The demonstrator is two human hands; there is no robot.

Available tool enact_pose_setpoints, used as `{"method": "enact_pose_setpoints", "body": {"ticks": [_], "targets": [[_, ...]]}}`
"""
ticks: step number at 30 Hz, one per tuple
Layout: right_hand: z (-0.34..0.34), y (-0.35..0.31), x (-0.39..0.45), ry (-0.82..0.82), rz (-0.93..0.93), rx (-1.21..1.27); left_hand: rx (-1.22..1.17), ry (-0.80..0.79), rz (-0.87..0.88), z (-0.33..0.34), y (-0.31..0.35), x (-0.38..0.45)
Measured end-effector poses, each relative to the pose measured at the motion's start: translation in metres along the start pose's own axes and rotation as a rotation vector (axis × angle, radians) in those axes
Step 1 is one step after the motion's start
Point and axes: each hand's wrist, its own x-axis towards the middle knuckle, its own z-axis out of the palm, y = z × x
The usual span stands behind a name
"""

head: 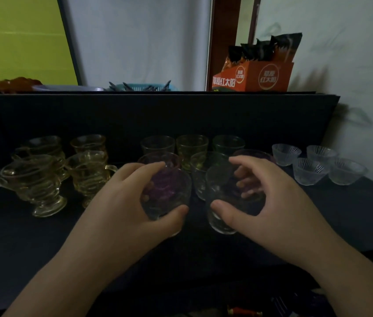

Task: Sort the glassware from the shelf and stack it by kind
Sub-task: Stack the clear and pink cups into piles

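Note:
On the dark shelf [43, 243] my left hand [121, 202] grips a purple-tinted tumbler [169, 193], fingers over its far side and thumb on the near side. My right hand [265, 197] grips a clear tumbler [221, 202] the same way. Behind them stand several more tinted tumblers [192, 148] in green, yellow and purple. To the left sits a group of amber footed cups with handles [41, 179], some stacked. Several small clear ribbed bowls [311, 170] sit at the right.
The raised back ledge [158, 97] carries an orange carton with snack packets [256, 74], a blue basket [139, 87] and a red object [16, 83]. A white wall closes the right side. The shelf's front edge runs just below my wrists.

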Motion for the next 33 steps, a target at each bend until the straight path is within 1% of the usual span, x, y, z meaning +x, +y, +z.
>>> {"method": "enact_pose_setpoints", "body": {"ticks": [5,9,13,18,22,28,33], "targets": [[-0.013,-0.009,0.018,0.081,-0.010,0.041,-0.080,0.073,0.071,-0.029,-0.003,0.022],[-0.021,-0.016,0.047,0.118,-0.025,0.067,-0.211,0.081,-0.026,-0.051,-0.004,0.064],[-0.020,-0.012,0.079,0.120,-0.002,0.074,-0.195,0.087,-0.049,-0.052,-0.007,0.112],[-0.009,0.006,0.107,0.008,0.019,0.018,-0.045,-0.012,-0.048,-0.035,-0.011,0.166],[-0.003,0.020,0.118,-0.098,0.011,0.039,0.103,-0.028,-0.122,-0.015,-0.025,0.193],[0.001,0.031,0.124,-0.219,-0.041,-0.002,0.219,-0.076,-0.254,0.014,-0.039,0.200],[0.004,0.036,0.124,-0.332,-0.054,-0.036,0.288,-0.126,-0.331,0.024,-0.044,0.197]]}}
